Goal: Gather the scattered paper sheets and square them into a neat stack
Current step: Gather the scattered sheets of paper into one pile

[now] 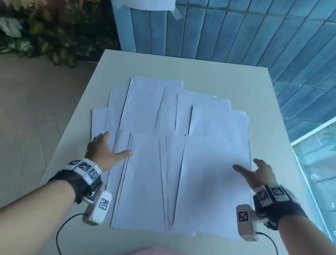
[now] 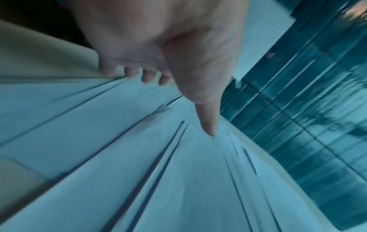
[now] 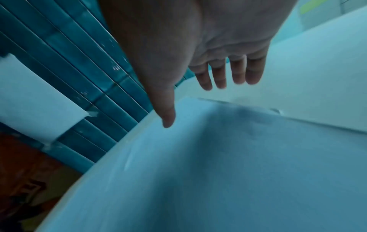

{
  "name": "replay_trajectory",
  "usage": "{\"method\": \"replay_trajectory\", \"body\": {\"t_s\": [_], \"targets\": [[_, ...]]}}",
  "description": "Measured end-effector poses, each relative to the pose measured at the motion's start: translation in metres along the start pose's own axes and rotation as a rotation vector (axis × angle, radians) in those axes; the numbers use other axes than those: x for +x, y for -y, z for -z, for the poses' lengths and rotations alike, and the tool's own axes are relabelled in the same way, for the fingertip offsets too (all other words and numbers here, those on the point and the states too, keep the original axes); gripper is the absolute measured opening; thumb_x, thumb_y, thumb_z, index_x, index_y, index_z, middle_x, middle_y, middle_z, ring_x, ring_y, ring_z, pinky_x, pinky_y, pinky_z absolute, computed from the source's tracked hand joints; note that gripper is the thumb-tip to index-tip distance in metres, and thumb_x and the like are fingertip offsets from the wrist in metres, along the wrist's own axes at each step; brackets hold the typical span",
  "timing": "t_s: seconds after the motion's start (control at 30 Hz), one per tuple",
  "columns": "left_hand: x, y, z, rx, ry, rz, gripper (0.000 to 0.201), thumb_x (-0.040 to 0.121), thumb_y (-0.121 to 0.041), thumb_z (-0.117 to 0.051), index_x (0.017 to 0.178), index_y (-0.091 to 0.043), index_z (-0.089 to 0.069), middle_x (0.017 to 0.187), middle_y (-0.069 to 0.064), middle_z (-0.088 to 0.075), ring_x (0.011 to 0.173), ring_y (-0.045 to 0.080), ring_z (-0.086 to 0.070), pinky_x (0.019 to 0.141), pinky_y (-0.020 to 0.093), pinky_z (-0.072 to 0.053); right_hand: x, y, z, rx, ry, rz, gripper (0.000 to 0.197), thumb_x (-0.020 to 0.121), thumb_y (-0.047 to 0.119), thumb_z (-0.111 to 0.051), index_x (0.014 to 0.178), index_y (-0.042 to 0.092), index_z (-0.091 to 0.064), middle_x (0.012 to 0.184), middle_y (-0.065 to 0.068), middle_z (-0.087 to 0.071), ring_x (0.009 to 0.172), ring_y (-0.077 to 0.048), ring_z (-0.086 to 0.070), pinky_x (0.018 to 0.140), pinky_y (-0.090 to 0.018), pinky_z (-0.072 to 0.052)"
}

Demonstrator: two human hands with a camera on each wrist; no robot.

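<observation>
On bench (image 1: 253,82): paper sheets (image 1: 152,178) fanned, unstacked. Left hand (image 1: 101,151) flat on left edge, right hand (image 1: 259,173) spread at right edge, nothing gripped. Gathering step; next, sweep inward.

Blue tiled wall (image 1: 259,32), leafy plants (image 1: 26,33)
</observation>
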State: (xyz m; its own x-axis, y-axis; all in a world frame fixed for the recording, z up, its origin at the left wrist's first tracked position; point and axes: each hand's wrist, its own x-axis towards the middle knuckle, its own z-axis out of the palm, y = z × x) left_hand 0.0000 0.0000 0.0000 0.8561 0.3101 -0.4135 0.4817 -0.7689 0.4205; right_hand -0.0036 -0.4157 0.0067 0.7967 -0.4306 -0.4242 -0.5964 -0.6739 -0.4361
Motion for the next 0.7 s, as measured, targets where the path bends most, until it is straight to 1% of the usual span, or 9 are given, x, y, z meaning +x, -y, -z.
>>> {"method": "replay_trajectory", "body": {"t_s": [0.07, 0.13, 0.23, 0.3, 0.37, 0.47, 0.53, 0.63, 0.7], "targets": [[0.01, -0.001, -0.006, 0.074, 0.036, 0.147, 0.139, 0.057, -0.081, -0.068, 0.157, -0.017, 0.004, 0.166, 0.01, 0.003, 0.153, 0.028, 0.002, 0.122, 0.05, -0.009, 0.008, 0.006, -0.009, -0.046, -0.025, -0.029, 0.1, 0.068, 0.051, -0.075, 0.145, 0.008, -0.027, 0.151, -0.016, -0.031, 0.138, -0.036, -0.028, 0.111, -0.047, -0.026], [0.013, -0.004, -0.015, 0.132, 0.113, 0.238, 0.151, 0.049, -0.089, -0.064, 0.154, -0.016, 0.017, 0.164, 0.011, 0.019, 0.151, 0.033, 0.017, 0.121, 0.055, -0.001, 0.014, 0.011, -0.022, -0.095, 0.02, -0.051, 0.114, 0.064, 0.058, -0.074, 0.149, 0.01, -0.015, 0.157, -0.013, -0.016, 0.144, -0.034, -0.014, 0.116, -0.048, -0.017], [0.013, -0.014, -0.033, 0.172, 0.109, 0.242, 0.154, 0.045, -0.094, -0.057, 0.154, -0.014, 0.018, 0.161, 0.014, 0.027, 0.148, 0.039, 0.022, 0.119, 0.058, 0.003, 0.018, 0.02, -0.041, -0.213, 0.049, -0.095, 0.125, 0.06, 0.068, -0.07, 0.15, 0.012, -0.003, 0.159, -0.012, -0.002, 0.146, -0.035, -0.002, 0.117, -0.049, -0.011], [0.013, -0.026, -0.044, 0.159, 0.061, 0.217, 0.149, 0.05, -0.093, -0.056, 0.155, -0.014, 0.014, 0.162, 0.014, 0.024, 0.149, 0.038, 0.02, 0.12, 0.056, 0.002, 0.016, 0.032, -0.049, -0.24, 0.033, -0.113, 0.126, 0.061, 0.07, -0.067, 0.15, 0.01, 0.0, 0.159, -0.016, 0.002, 0.146, -0.037, -0.001, 0.118, -0.047, -0.009], [0.012, -0.036, -0.054, 0.162, 0.029, 0.187, 0.14, 0.055, -0.091, -0.055, 0.156, -0.016, 0.008, 0.163, 0.013, 0.018, 0.15, 0.036, 0.016, 0.121, 0.054, -0.002, 0.014, 0.044, -0.058, -0.227, 0.021, -0.124, 0.125, 0.061, 0.07, -0.068, 0.149, 0.01, -0.003, 0.158, -0.018, 0.0, 0.145, -0.038, -0.003, 0.117, -0.047, -0.013], [0.013, -0.047, -0.063, 0.181, -0.023, 0.143, 0.123, 0.062, -0.083, -0.06, 0.155, -0.021, -0.008, 0.164, 0.008, 0.002, 0.149, 0.037, -0.001, 0.118, 0.051, -0.016, 0.014, 0.057, -0.07, -0.207, -0.008, -0.093, 0.119, 0.056, 0.066, -0.073, 0.147, 0.015, -0.016, 0.155, -0.015, -0.014, 0.141, -0.036, -0.014, 0.114, -0.05, -0.024], [0.013, -0.053, -0.064, 0.169, -0.047, 0.114, 0.113, 0.063, -0.079, -0.062, 0.152, -0.024, -0.02, 0.161, 0.007, -0.009, 0.144, 0.037, -0.013, 0.113, 0.047, -0.025, 0.013, 0.063, -0.075, -0.192, -0.019, -0.076, 0.111, 0.053, 0.064, -0.075, 0.141, 0.018, -0.027, 0.15, -0.014, -0.023, 0.136, -0.035, -0.022, 0.11, -0.05, -0.029], [0.013, -0.06, -0.063, 0.151, -0.036, 0.064, 0.105, 0.063, -0.076, -0.064, 0.149, -0.028, -0.027, 0.156, 0.006, -0.019, 0.139, 0.036, -0.019, 0.108, 0.044, -0.03, 0.01, 0.07, -0.076, -0.139, -0.04, -0.045, 0.092, 0.054, 0.057, -0.079, 0.13, 0.022, -0.04, 0.141, -0.013, -0.034, 0.128, -0.035, -0.03, 0.105, -0.046, -0.034], [0.012, -0.064, -0.063, 0.111, -0.022, 0.019, 0.101, 0.064, -0.073, -0.066, 0.147, -0.028, -0.03, 0.153, 0.006, -0.024, 0.137, 0.035, -0.021, 0.108, 0.042, -0.031, 0.007, 0.075, -0.077, -0.106, -0.042, -0.017, 0.09, 0.057, 0.05, -0.08, 0.132, 0.021, -0.039, 0.14, -0.013, -0.036, 0.127, -0.034, -0.031, 0.103, -0.045, -0.034]]}}
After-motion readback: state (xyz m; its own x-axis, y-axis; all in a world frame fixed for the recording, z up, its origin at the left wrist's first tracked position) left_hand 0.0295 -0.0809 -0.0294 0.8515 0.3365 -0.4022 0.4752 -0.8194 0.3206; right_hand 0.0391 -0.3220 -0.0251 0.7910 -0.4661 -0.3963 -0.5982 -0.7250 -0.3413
